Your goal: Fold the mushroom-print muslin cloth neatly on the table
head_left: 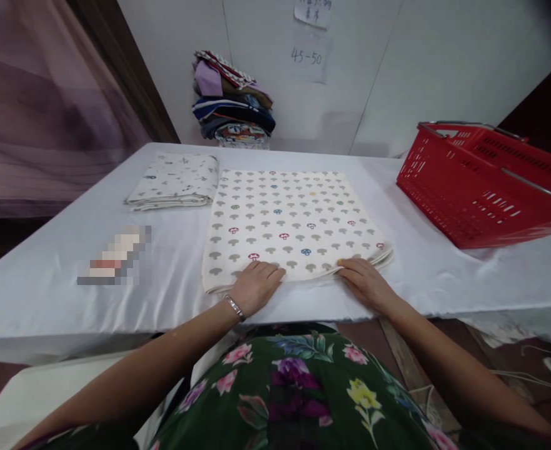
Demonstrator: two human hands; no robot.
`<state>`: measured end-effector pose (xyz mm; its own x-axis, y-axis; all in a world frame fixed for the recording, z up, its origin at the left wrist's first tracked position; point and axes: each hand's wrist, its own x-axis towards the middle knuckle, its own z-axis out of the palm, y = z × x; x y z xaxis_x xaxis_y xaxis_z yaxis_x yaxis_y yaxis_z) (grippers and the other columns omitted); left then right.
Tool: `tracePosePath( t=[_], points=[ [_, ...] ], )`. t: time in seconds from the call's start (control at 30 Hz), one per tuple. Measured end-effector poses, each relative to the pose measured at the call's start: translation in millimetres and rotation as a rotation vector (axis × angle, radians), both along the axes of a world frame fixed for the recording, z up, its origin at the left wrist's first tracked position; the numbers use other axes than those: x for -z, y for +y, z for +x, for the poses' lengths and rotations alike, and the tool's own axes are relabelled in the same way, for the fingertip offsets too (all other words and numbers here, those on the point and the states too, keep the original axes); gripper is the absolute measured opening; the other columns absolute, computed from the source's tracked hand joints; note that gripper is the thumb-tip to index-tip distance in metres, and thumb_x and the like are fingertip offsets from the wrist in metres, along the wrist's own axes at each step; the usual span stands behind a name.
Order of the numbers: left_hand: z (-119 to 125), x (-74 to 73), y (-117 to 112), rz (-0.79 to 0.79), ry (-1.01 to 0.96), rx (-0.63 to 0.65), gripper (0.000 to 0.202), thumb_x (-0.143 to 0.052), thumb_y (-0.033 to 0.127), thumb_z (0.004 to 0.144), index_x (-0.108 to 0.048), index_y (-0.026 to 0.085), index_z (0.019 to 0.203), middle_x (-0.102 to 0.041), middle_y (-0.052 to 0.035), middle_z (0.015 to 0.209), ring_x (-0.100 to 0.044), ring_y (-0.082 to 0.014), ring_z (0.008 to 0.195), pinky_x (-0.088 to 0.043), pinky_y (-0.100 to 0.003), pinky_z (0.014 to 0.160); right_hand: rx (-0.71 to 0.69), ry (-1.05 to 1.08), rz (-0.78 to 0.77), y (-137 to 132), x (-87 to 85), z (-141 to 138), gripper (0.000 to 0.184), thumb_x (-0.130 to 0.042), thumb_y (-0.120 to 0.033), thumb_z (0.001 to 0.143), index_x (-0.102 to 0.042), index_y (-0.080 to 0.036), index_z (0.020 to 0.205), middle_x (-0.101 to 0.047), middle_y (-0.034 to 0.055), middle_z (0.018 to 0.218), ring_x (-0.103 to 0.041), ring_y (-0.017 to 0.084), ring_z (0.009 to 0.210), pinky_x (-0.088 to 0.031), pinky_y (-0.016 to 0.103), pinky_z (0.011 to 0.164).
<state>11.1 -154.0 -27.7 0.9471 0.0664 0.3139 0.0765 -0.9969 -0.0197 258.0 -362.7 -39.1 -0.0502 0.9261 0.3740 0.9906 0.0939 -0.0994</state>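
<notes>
A folded cream cloth with a mushroom print (pixel 289 219) lies flat in the middle of the white table (pixel 45 294). My left hand (pixel 255 285) rests on its near edge, fingers together and lying flat on the fabric. A bracelet sits on that wrist. My right hand (pixel 365 282) lies at the near right corner of the cloth, its fingertips curled at the layered edge; whether it pinches the layers is hard to tell.
A second folded cream cloth (pixel 175 180) lies at the back left. A stack of folded colourful cloths (pixel 232 103) stands against the wall. A red plastic basket (pixel 486 181) sits at the right. A blurred-out small object (pixel 115 256) lies on the left.
</notes>
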Motion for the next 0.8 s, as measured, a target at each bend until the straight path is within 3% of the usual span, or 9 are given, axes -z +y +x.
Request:
tracePosePath(
  t=[0.13, 0.3, 0.63, 0.8],
  points=[
    [5.2, 5.1, 4.0, 0.019, -0.022, -0.01, 0.016, -0.043, 0.022, 0.089, -0.058, 0.019, 0.089, -0.064, -0.0044, 0.089, -0.056, -0.0169, 0.08, -0.042, -0.031, 0.073, 0.032, -0.035, 0.062, 2.9, 5.4, -0.1, 0.022, -0.045, -0.018, 0.088, -0.063, -0.018, 0.102, -0.063, 0.0111, 0.108, -0.056, 0.022, 0.097, -0.047, 0.04, 0.082],
    [3.0, 9.0, 7.2, 0.055, -0.073, -0.022, 0.013, -0.045, 0.019, 0.088, -0.058, 0.019, 0.089, -0.065, -0.0032, 0.088, -0.056, -0.0158, 0.077, -0.043, -0.03, 0.071, 0.036, -0.052, 0.04, 1.6, 7.5, -1.1, 0.023, -0.047, -0.016, 0.087, -0.062, -0.018, 0.104, -0.061, 0.0117, 0.11, -0.055, 0.023, 0.096, -0.047, 0.039, 0.08],
    [4.1, 3.4, 5.6, -0.03, -0.05, -0.06, 0.013, -0.042, 0.019, 0.089, -0.055, 0.018, 0.089, -0.063, -0.0022, 0.075, -0.056, -0.0152, 0.072, -0.044, -0.028, 0.068, 0.0, 0.045, 0.087, 8.0, 8.3, -4.8, 0.021, -0.047, -0.017, 0.087, -0.06, -0.019, 0.103, -0.06, 0.0112, 0.113, -0.054, 0.022, 0.101, -0.045, 0.04, 0.084],
    [4.7, 9.0, 7.6, -0.042, -0.063, -0.032, 0.017, -0.042, 0.01, 0.085, -0.057, 0.017, 0.09, -0.065, -0.0055, 0.097, -0.057, -0.0163, 0.084, -0.046, -0.03, 0.074, 0.007, 0.061, 0.097, 11.0, 8.7, -6.4, 0.02, -0.047, -0.017, 0.087, -0.06, -0.019, 0.102, -0.062, 0.0106, 0.106, -0.056, 0.021, 0.096, -0.046, 0.039, 0.082]
  ],
)
